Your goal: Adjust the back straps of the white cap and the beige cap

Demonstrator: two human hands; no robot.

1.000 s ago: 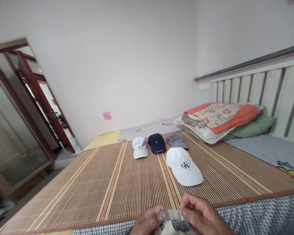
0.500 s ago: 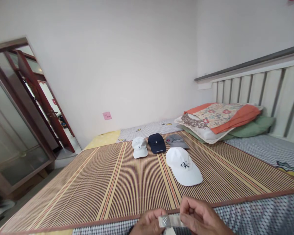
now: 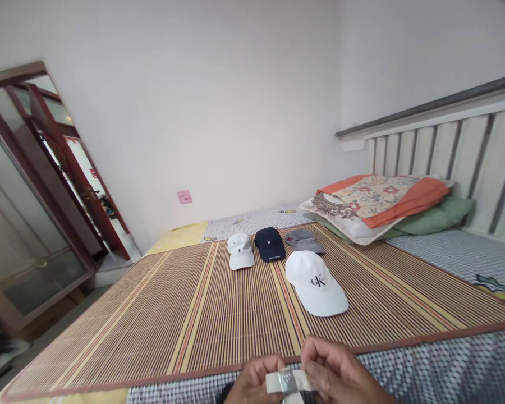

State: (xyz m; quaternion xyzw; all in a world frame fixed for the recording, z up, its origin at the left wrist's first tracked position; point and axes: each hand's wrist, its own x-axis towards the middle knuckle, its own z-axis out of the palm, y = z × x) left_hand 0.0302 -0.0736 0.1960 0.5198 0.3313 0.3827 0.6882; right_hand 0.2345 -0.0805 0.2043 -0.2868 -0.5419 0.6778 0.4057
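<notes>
At the bottom edge, both hands hold a white fabric strap with a silver metal buckle on it. My left hand is closed on the strap's left end, fingers curled behind the buckle. The right side is pinched between thumb and fingers of my right hand. Whatever hangs below is cut off by the frame. Beyond the hands lies a white cap with black letters, its brim toward me. Behind it are a small white cap, a navy cap and a grey cap.
The caps lie on a striped bamboo mat over a checked bed sheet. A pillow with a floral and orange cover rests at the right against a slatted headboard. A doorway stands on the left.
The strap and buckle have turned a little and show more of the buckle's face. My right hand has shifted slightly left, closer to the buckle.
</notes>
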